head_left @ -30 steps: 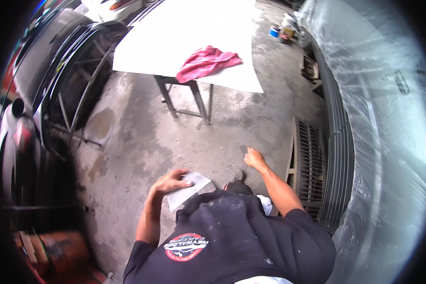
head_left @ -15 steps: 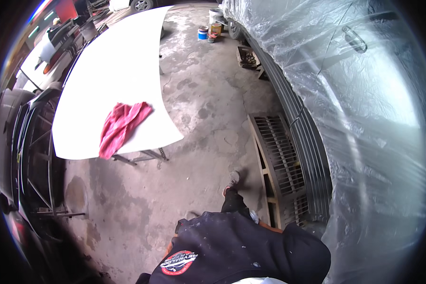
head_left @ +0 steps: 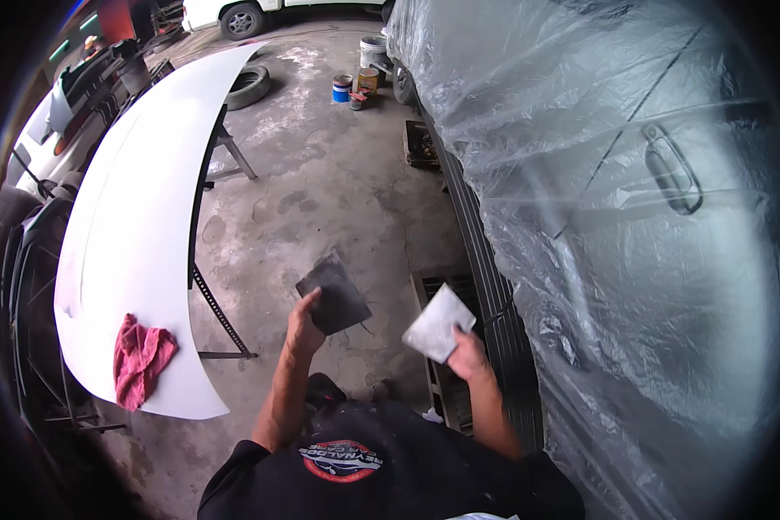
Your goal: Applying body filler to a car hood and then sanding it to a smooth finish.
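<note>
My left hand (head_left: 303, 325) is closed on the edge of a thin, dark grey square sheet (head_left: 338, 299) that looks like sandpaper, thumb on top. To its right, my right hand (head_left: 469, 354) grips the lower right edge of a pale grey-white square pad (head_left: 437, 319); its exact kind cannot be made out. The two squares are apart, held up over the floor in front of me. On my left lies a long white car panel (head_left: 143, 208), raised on a metal stand (head_left: 221, 308). A crumpled red cloth (head_left: 143, 360) rests on the panel's near end.
Plastic sheeting (head_left: 572, 199) covers a vehicle along my right side, above a ridged dark sill (head_left: 485, 260). A slatted wooden pallet (head_left: 433, 381) stands beside it. Farther ahead are a tyre (head_left: 250, 88), paint cans (head_left: 342, 88) and a crate (head_left: 420, 143). Metal racks line the left.
Both hands have come up into view with the dark sheet and the pale pad. My view has shifted, so the white panel and red cloth now appear farther left.
</note>
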A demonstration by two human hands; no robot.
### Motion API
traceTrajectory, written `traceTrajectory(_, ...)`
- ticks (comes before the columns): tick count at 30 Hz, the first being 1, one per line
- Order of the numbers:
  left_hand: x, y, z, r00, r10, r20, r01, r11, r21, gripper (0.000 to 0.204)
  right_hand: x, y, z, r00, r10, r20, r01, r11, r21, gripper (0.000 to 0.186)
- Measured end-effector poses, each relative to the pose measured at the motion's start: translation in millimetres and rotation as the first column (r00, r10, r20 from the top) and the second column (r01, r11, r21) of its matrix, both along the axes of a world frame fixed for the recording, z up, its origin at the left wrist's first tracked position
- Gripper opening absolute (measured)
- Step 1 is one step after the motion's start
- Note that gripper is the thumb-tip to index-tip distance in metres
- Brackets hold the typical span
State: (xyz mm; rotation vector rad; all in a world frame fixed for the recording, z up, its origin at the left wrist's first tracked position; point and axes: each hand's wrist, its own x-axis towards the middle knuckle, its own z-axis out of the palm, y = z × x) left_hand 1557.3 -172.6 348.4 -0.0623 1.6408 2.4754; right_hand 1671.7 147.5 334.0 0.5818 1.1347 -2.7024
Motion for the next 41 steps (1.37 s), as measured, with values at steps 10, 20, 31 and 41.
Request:
traceTrajectory(10, -209, 54, 44, 0.886, -0.46, 0.054, 0.386, 0.797, 0.464, 0.043, -326, -22, 89, 0.957, -0.085, -0.278, 0.049, 0.99, -0.133, 0.044)
traceTrajectory(20, -479, 92, 80, 0.821, -0.568, 0.057, 0.565, 0.823, 0.066, 0.032, -555, -38, 54, 0.991, -0.053, -0.125, 0.057, 0.998, 0.028, 0.029)
traceTrajectory(31, -778, 69, 62, 0.651, -0.748, 0.131, 0.372, 0.163, -0.914, 0.04, -933, 5, 87, 0.632, 0.767, -0.11, -0.144, 0.255, 0.956, 0.055)
traceTrajectory(41, -986, 19, 129, 0.889, -0.459, 0.004, 0.306, 0.585, -0.751, 0.025, -1201, -62, 148, 0.163, 0.986, -0.034, -0.195, 0.066, 0.979, 0.026)
